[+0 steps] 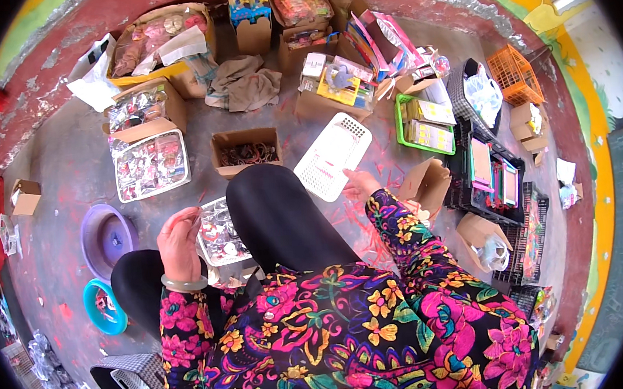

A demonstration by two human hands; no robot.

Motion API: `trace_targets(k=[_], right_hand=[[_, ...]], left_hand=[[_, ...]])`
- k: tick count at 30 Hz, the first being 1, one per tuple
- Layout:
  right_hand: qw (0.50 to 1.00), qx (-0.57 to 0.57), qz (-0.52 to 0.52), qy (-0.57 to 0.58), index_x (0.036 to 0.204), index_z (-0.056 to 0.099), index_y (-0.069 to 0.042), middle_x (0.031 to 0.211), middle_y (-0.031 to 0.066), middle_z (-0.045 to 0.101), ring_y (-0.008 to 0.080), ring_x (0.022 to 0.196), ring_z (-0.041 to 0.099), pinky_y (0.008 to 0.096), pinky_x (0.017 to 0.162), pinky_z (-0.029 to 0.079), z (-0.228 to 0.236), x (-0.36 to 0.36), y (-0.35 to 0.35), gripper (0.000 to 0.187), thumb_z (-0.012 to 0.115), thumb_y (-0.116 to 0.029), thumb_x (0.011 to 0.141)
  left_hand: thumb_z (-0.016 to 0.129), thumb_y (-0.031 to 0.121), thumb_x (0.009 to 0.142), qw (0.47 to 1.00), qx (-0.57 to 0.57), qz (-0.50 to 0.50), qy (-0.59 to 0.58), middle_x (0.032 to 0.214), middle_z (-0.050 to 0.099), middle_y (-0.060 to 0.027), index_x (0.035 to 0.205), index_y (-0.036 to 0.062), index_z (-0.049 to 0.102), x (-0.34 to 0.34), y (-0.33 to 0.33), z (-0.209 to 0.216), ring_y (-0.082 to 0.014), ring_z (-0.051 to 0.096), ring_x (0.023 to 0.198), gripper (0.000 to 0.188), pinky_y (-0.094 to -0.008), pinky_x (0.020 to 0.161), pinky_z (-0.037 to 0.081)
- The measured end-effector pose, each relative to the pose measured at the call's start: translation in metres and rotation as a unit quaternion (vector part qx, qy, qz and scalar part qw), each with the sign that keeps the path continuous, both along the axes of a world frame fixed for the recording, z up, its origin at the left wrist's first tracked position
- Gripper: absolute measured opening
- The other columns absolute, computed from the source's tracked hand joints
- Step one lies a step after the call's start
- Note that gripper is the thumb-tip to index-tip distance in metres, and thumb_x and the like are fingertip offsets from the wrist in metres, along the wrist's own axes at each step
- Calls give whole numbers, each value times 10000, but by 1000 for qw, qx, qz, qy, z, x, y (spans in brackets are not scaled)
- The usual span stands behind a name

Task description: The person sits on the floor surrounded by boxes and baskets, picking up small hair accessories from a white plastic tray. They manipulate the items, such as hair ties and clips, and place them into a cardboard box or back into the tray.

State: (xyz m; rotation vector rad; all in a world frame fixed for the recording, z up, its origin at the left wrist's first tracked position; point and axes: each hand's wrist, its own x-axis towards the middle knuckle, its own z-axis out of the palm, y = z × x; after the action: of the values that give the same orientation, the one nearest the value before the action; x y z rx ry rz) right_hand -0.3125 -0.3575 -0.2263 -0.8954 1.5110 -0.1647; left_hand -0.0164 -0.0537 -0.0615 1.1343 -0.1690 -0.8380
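Note:
My left hand (179,244), with a bangle (184,283) at its wrist, is raised beside my knee. Its fingers are bent together at the tips; anything in them is too small to make out. Below it, a white basket (212,261) holds small packaged pieces, partly hidden by my leg. My right hand (361,183) is at the right edge of a white perforated tray (336,137), its fingers drawn together. What they pinch, if anything, is unclear. A few thin red strips (330,175) lie in that tray.
More red strips litter the floor around my right hand. Ahead stand a cardboard box (245,135) of dark tangled items and a basket (154,193) of packets. A purple basin (93,243) and a turquoise basin (93,310) sit left; a green basket (403,127) and black crates (466,188) stand right.

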Motion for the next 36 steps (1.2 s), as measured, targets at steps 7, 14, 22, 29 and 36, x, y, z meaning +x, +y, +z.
trace_targets(k=[7,14,22,29,36], right_hand=[[994,-64,-56,-75,1023,499,63,909,167,617,288,760,640,410,623,532,-13,11,6,241,463,-63,820],[986,-140,-36,-86,936,576,71,814,164,638,256,675,649,362,544,537,-15,-18,11,238,499,-81,769],[972,-226,-50,-33,893,626,17,737,107,642,199,599,633,326,470,514,-3,-115,-17,205,546,-126,769],[943,-268,-195,9,964,553,23,867,140,618,264,731,639,393,597,541,68,-274,-51,214,495,-91,793],[955,-152,-235,102,1001,557,25,884,153,626,265,737,644,416,573,540,72,-333,-34,243,482,-65,787]], left_hand=[[461,-15,815,1000,17,24,-8,940,618,-122,944,-57,589,13,1,-20,-179,592,871,187,-269,796,472],[463,-10,815,1000,22,16,-6,949,616,-128,954,-59,587,15,-3,-20,-197,595,886,192,-278,807,476],[453,-15,802,1000,1,-13,3,978,608,-134,961,-69,580,16,-10,-12,-213,584,934,211,-300,836,474],[459,9,823,999,14,-48,21,1000,601,-136,986,-67,566,21,-20,-21,-204,581,945,209,-292,836,475],[463,25,832,998,29,-46,15,1007,599,-130,1007,-61,562,21,-22,-23,-198,576,946,218,-290,832,475]])
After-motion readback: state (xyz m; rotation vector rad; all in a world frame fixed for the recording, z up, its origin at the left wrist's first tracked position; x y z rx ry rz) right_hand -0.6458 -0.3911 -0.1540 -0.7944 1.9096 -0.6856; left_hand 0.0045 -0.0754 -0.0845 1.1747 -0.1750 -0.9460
